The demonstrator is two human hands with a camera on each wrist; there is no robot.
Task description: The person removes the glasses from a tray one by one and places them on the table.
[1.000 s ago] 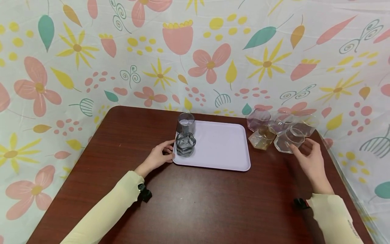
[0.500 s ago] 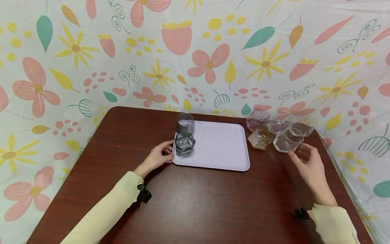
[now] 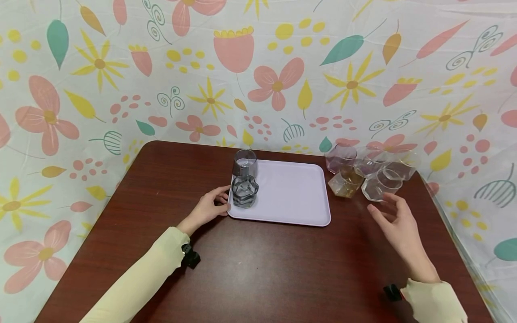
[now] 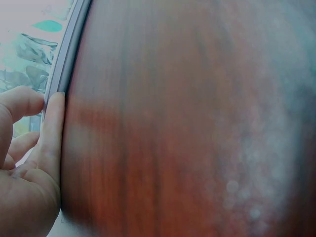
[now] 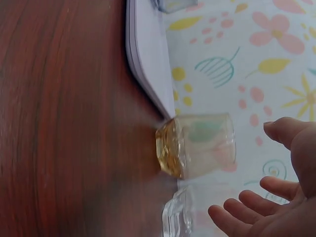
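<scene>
A: Nearest us?
B: Two pale sleeves (image 3: pixel 141 273) over the dark brown surface (image 3: pixel 258 269), black wrist device (image 3: pixel 190 256) by the L cuff.
A: R hand (image 3: pixel 400 229)?
B: Fingers spread & slightly bent, thumb well apart, nothing held. It's just in front of the clear glass (image 3: pixel 378 187), w/ a gap showing.
A: And L hand (image 3: pixel 208 208)?
B: Fingers loosely bent, tips touching the L rim of the pale tray (image 3: pixel 291 193). Can't tell if they pinch it.
A: Where's the tray, & what's on it?
B: Mid-surface, toward the far edge. Wavy dark-grey glass (image 3: pixel 244 193) at its L end, taller smoky glass (image 3: pixel 244 165) right behind.
A: R side?
B: Amber glass (image 3: pixel 346 183) just beside the clear one, btwn it & the tray. Behind, approx. L to R: pinkish glass (image 3: pixel 340 158), purplish glass (image 3: pixel 369 163), another clear one, the rear glass (image 3: pixel 403 167).
A: Farthest?
B: White floral cloth (image 3: pixel 161 67), pink, yellow & green print.
</scene>
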